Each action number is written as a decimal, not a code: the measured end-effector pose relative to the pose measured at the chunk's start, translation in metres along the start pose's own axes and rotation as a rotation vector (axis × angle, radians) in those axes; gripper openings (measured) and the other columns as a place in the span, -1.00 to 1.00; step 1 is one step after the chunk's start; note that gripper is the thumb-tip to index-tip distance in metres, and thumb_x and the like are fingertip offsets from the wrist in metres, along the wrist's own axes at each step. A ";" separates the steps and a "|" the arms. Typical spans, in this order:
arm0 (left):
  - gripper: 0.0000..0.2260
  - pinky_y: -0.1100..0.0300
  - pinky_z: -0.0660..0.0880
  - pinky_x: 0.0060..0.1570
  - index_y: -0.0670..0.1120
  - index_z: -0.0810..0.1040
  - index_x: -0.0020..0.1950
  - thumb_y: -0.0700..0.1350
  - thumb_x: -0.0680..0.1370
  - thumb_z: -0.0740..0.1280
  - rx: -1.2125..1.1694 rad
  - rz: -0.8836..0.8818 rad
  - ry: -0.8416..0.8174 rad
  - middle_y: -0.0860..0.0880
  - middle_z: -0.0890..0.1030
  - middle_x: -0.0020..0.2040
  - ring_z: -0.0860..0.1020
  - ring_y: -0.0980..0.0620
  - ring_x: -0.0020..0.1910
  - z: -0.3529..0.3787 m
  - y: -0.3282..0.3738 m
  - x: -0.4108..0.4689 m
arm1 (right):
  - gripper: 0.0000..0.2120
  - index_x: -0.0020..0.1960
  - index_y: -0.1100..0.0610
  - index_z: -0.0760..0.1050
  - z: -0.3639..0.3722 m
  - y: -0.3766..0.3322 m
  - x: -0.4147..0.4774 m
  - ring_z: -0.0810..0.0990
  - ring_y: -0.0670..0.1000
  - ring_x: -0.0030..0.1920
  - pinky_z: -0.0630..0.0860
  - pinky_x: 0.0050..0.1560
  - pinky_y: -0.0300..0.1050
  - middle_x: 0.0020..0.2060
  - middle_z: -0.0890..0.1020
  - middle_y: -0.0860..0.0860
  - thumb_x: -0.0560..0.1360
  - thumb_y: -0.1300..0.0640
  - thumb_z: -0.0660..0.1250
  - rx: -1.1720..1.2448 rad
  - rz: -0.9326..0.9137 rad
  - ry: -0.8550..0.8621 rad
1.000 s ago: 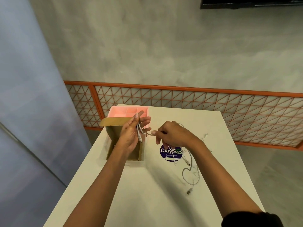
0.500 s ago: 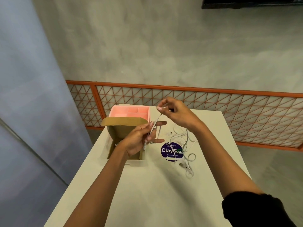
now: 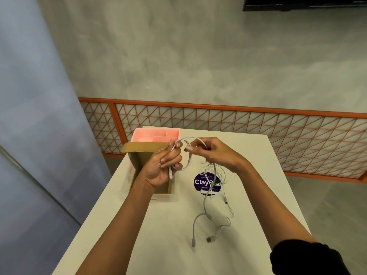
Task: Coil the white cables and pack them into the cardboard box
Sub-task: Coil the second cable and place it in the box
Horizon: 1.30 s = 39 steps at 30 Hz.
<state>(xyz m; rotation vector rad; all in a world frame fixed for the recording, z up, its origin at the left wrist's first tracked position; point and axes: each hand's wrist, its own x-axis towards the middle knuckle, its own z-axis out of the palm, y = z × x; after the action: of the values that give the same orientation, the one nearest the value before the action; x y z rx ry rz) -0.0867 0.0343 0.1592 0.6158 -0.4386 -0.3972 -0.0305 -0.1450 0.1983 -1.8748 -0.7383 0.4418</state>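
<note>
Cable in work: a thin white cable point(image 3: 184, 169) is held up between both hands, above the open edge of the box. One round loop has been made and the rest of it trails down to the table.
Left hand: the left hand point(image 3: 160, 167) is curled round the loop, with the plug end sticking out below its fingers.
Right hand: the right hand point(image 3: 216, 153) pinches the same cable between thumb and fingertips at the top of the loop, and the slack drops away under its palm.
Loose cables: more thin white cables point(image 3: 193, 231) lie tangled on the white table point(image 3: 139, 245), nearer the person and to the right, with two plugs showing at their ends. How many there are cannot be told.
Box: the open brown cardboard box point(image 3: 139, 161) stands just under the left hand with its flap raised. No cable can be seen inside it.
Other things: a pink compartment tray point(image 3: 156, 134) sits behind the box, and a round purple sticker point(image 3: 206, 182) lies under the trailing strands.
Handling: the cable looks light, limp and a little springy, so a coil will likely loosen unless pinched where the turns cross. The plugs are the stiff parts and give the best hold for starting or finishing.
Risk: the trailing slack crosses the other strands and may drag them along.
</note>
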 end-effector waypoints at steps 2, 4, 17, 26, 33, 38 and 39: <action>-0.75 0.23 0.55 -0.24 -0.23 0.49 0.05 -0.12 0.66 0.09 -0.005 -0.013 -0.006 0.03 0.28 -0.47 0.24 0.15 -0.53 0.000 0.000 -0.001 | -0.76 0.01 0.21 0.58 0.005 0.004 0.000 0.23 -0.14 -0.50 0.21 -0.43 -0.28 -0.48 0.30 -0.05 0.49 0.03 0.38 0.012 0.024 -0.017; -0.74 0.20 0.55 -0.22 -0.24 0.48 0.06 -0.13 0.67 0.06 -0.032 -0.023 -0.005 0.02 0.29 -0.46 0.25 0.13 -0.52 -0.001 -0.001 -0.001 | -0.81 -0.01 0.23 0.59 0.007 0.005 0.003 0.23 -0.15 -0.52 0.21 -0.45 -0.27 -0.50 0.32 -0.05 0.51 0.10 0.37 0.008 0.026 -0.002; -0.78 0.34 0.45 -0.49 -0.24 0.52 0.03 -0.09 0.61 0.21 -0.020 0.020 0.096 0.02 0.51 -0.46 0.43 0.19 -0.61 -0.008 -0.001 -0.006 | -0.93 -0.16 0.06 0.57 0.002 0.005 0.003 0.19 -0.07 -0.43 0.19 -0.43 -0.23 -0.49 0.32 -0.08 0.51 0.13 0.38 0.025 0.005 -0.126; -0.77 0.34 0.32 -0.50 -0.23 0.50 0.03 -0.11 0.65 0.13 -0.045 -0.041 0.073 0.01 0.50 -0.50 0.23 0.15 -0.64 -0.004 -0.005 -0.006 | -0.76 0.05 0.18 0.53 -0.003 0.006 -0.002 0.26 -0.17 -0.44 0.22 -0.42 -0.27 -0.43 0.36 -0.07 0.57 0.01 0.27 -0.022 -0.027 -0.041; -0.74 0.32 0.32 -0.47 -0.25 0.45 0.09 -0.11 0.67 0.05 -0.097 -0.096 0.045 -0.04 0.44 -0.47 0.27 0.14 -0.60 -0.002 -0.006 -0.007 | -0.83 -0.01 0.20 0.53 -0.008 -0.007 0.002 0.31 -0.20 -0.40 0.28 -0.39 -0.41 -0.39 0.39 -0.01 0.58 0.10 0.24 0.028 -0.149 0.136; -0.75 0.30 0.25 -0.44 -0.25 0.42 0.08 -0.14 0.68 0.02 -0.127 -0.095 -0.017 -0.03 0.33 -0.42 0.33 0.12 -0.56 0.002 -0.006 -0.009 | -0.83 -0.04 0.21 0.55 -0.003 -0.005 0.005 0.30 -0.19 -0.39 0.26 -0.40 -0.40 -0.40 0.41 -0.03 0.57 0.10 0.28 0.051 -0.140 0.166; -0.76 0.30 0.26 -0.43 -0.25 0.41 0.07 -0.15 0.68 0.02 -0.121 -0.085 -0.018 -0.03 0.33 -0.41 0.33 0.11 -0.56 0.002 -0.007 -0.009 | -0.82 -0.04 0.21 0.55 -0.003 -0.005 0.004 0.29 -0.19 -0.41 0.25 -0.42 -0.41 -0.41 0.39 -0.04 0.57 0.10 0.28 0.054 -0.140 0.178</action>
<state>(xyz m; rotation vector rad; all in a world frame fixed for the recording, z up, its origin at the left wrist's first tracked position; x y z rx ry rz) -0.0970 0.0327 0.1544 0.5146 -0.4027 -0.5072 -0.0269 -0.1431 0.2040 -1.7727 -0.7253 0.2007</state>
